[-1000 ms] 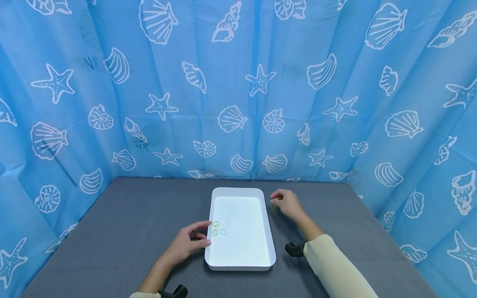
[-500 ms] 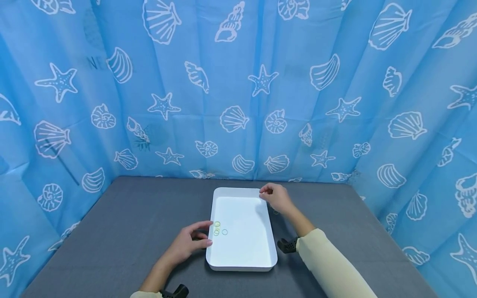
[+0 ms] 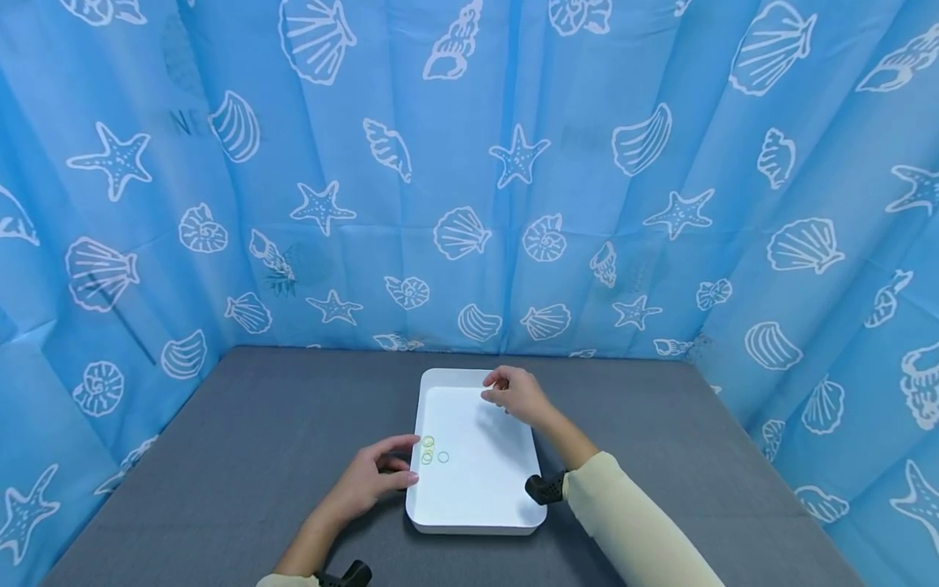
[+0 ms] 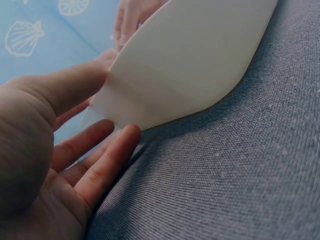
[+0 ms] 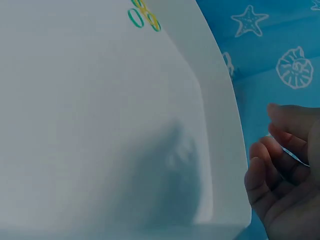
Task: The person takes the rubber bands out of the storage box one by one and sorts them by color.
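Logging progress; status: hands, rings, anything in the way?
Left hand touches tray, left side. Right hand above tray's far end, grip unclear. Rings inside, left side. No obstruction visible.

Pale yellow sleeves (image 3: pixel 634 518) adjoin black wrist cameras (image 3: pixel 544 489).

I have the left hand (image 3: pixel 372 479) against the white tray (image 3: pixel 480 481) and the right hand (image 3: pixel 518 395) raised over it.

On the left I read thumb and forefinger parted, fingertips touching the tray's left side, other fingers loosely bent beside its outer wall; the bare left forearm (image 3: pixel 311 534) slants in from the near left of the tray. My right hand hangs above the tray's far right part, fingers curled toward the thumb; whether the tips meet I can't tell. Its wrist (image 3: pixel 568 440) crosses the tray's right edge, the sleeved forearm (image 3: pixel 638 522) trailing off to the tray's near right.
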`<control>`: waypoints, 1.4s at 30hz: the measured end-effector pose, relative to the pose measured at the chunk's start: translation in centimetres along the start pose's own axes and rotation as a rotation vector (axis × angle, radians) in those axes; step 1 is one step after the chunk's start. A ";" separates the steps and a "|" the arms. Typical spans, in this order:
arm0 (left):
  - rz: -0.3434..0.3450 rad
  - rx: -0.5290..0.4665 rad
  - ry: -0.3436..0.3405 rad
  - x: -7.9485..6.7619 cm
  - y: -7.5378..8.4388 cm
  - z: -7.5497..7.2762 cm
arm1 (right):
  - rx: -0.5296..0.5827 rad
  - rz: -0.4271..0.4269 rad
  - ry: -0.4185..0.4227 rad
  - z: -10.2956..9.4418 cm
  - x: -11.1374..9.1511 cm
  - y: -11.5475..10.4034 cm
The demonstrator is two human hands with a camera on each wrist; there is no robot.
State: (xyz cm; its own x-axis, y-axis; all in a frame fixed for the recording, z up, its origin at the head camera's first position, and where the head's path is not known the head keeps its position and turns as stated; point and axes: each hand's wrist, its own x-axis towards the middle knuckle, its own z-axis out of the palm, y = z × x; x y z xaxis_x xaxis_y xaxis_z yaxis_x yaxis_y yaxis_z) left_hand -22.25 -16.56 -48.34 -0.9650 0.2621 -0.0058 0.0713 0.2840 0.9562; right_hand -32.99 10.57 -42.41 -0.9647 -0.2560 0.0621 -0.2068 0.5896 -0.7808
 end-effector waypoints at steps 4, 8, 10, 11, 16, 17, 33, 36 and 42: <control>0.012 0.007 0.004 0.2 -0.4 0.0 | -0.021 -0.006 -0.089 0.7 0.0 -0.6; 0.016 0.002 0.002 0.3 -0.7 0.0 | -0.060 0.014 -0.182 1.3 -0.1 -1.2; 0.017 -0.010 -0.002 0.4 -0.8 -0.1 | -0.084 0.012 -0.224 1.6 -0.1 -1.4; 0.017 -0.015 -0.003 0.4 -0.8 -0.1 | -0.093 0.009 -0.245 1.8 -0.1 -1.4; 0.015 -0.019 -0.007 0.2 -0.4 -0.1 | -0.123 -0.011 -0.319 2.5 -0.2 -1.5; 0.019 -0.020 -0.010 0.0 0.1 -0.2 | -0.127 -0.014 -0.329 2.7 -0.2 -1.5; 0.027 -0.023 -0.019 0.1 -0.2 -0.2 | -0.185 -0.086 -0.446 4.3 -0.4 -1.7; 0.035 -0.033 -0.020 0.1 -0.3 -0.3 | -0.200 -0.131 -0.466 4.4 -0.4 -1.7; 0.042 -0.043 -0.023 0.1 -0.4 -0.3 | -0.199 -0.177 -0.533 4.4 -0.6 -1.9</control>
State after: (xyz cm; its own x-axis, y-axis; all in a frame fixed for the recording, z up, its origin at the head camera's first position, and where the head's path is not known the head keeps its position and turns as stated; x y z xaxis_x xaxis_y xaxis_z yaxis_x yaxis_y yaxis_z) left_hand -22.48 -16.95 -48.63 -0.9552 0.2947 0.0286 0.1006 0.2324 0.9674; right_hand -31.28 6.25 -43.68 -0.7084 -0.6825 -0.1798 -0.4335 0.6218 -0.6522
